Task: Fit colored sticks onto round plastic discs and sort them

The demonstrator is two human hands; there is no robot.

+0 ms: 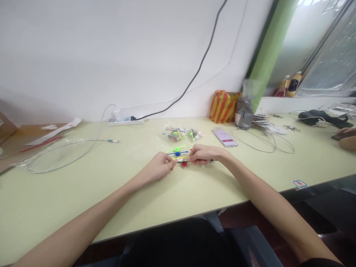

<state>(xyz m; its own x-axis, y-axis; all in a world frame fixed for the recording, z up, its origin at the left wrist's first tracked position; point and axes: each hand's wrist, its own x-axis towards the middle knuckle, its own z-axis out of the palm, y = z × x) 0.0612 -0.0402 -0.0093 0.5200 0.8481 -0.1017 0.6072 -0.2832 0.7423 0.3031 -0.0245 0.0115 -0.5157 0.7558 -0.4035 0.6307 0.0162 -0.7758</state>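
Note:
Several small plastic arrow spinners lie in a short column on the table between my hands. At the back is a green spinner (177, 150), then a blue spinner (178, 154) with its arrow pointing right. Nearer to me are a white disc (180, 160) with a yellow arrow and a red disc (184, 164) with a dark arrow across it. My left hand (160, 165) is closed in a pinch at the left end of the dark arrow. From the right, my right hand (202, 154) reaches in with fingers closed at its other end; its fingertips are partly hidden.
Behind the hands lie clear bags of coloured spinners (175, 134). A phone (225, 137), a striped bag (224, 106) and a grey pouch (244, 113) stand right of them. A power strip (126, 121) and a looped cable (69, 163) are left. Another person's hand (347, 137) shows far right.

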